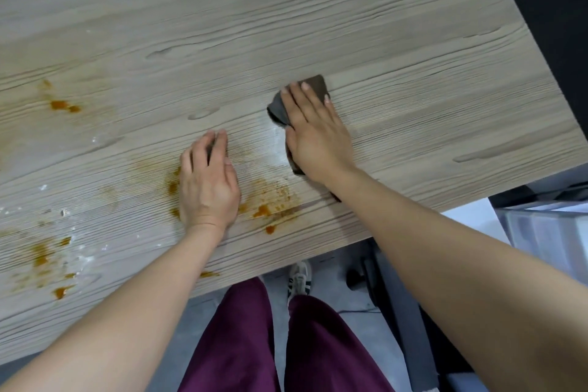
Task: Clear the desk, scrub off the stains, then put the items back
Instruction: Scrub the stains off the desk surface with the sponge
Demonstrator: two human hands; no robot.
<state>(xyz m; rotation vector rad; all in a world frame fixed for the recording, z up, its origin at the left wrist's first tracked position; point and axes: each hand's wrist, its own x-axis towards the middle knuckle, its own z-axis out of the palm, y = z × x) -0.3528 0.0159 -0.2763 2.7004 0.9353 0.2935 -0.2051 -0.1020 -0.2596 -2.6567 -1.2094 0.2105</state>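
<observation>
A light wood-grain desk (pixel 286 25) fills the view. My right hand (pixel 315 134) presses a dark brown-grey cloth (pixel 316 84) flat on the desk with straight fingers; most of the cloth is hidden under the palm. My left hand (pixel 208 181) rests palm down on the desk with fingers straight, beside and partly over an orange-brown stain (pixel 273 204). More orange stains lie at the far left (pixel 63 105) and lower left (pixel 47 258), mixed with white powdery specks (pixel 79 251). A pale wiped streak (pixel 273 140) lies between my hands.
The desk's near edge runs diagonally from lower left to right. Below it are my maroon trousers (pixel 241 337), a shoe (pixel 299 280) and a dark desk leg (pixel 401 312). A translucent plastic bin (pixel 547 232) stands at the right. A dark surface borders the desk's far right.
</observation>
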